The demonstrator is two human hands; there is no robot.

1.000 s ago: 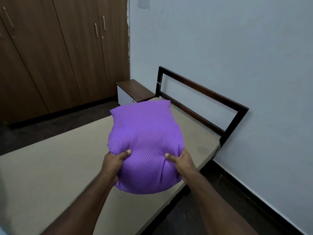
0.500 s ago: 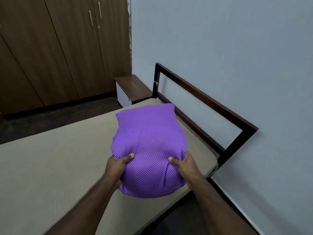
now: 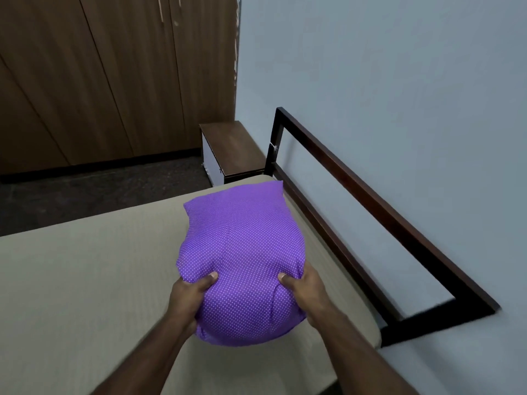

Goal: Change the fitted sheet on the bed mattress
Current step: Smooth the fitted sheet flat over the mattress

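A purple pillow with small white dots (image 3: 242,252) is held over the head end of the bare beige mattress (image 3: 85,280). My left hand (image 3: 189,297) grips its near left edge, thumb on top. My right hand (image 3: 305,292) grips its near right edge the same way. The pillow's far corner points toward the dark wooden headboard frame (image 3: 370,201). No sheet covers the mattress in view. Whether the pillow's underside touches the mattress is hidden.
A low wooden bedside table (image 3: 231,149) stands past the mattress corner. Brown wardrobe doors (image 3: 114,75) fill the far left. A pale blue wall (image 3: 399,81) runs behind the headboard. Dark floor (image 3: 85,189) lies between bed and wardrobe.
The pillow and both hands have moved forward over the mattress toward the headboard. My view has come closer to the bed and tilted further down.
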